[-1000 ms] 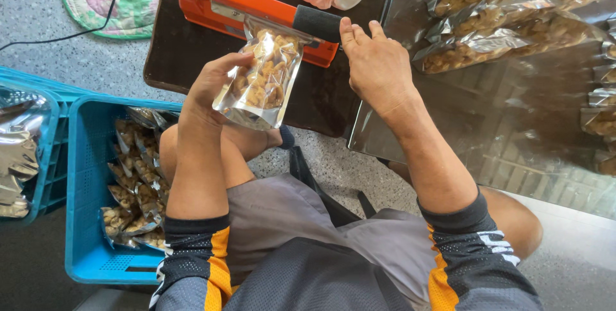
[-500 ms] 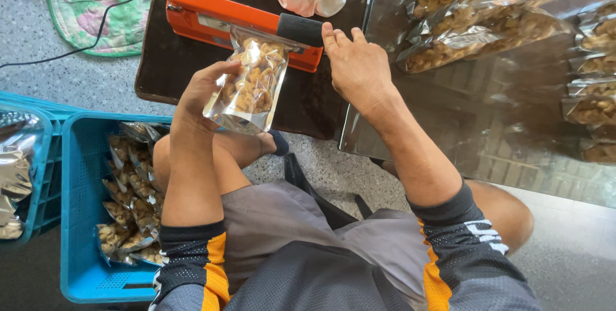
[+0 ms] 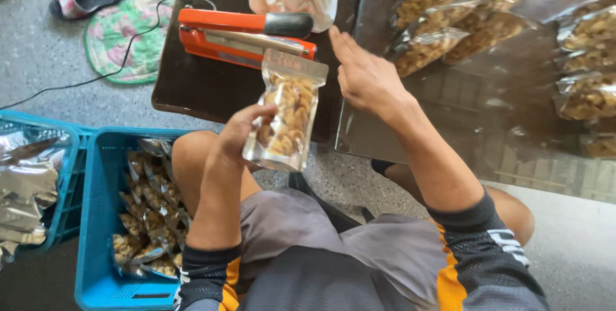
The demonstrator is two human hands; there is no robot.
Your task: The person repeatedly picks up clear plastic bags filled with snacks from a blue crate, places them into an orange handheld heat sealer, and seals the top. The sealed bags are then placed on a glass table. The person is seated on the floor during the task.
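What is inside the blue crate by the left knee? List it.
The blue crate holds many clear snack pouches packed with brown pieces, stacked on each other. The crate's floor and the lower pouches are covered, and the left arm hides its right edge.

1 orange sealer (image 3: pixel 240 35), 2 blue crates (image 3: pixel 96 221), 1 sandal (image 3: pixel 83 0), 1 held snack pouch (image 3: pixel 285 112)

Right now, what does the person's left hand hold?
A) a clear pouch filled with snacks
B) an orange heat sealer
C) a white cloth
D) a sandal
A: the left hand grips a clear pouch of light brown snacks, raised upright just in front of the orange heat sealer, while the right hand is open and holds nothing.
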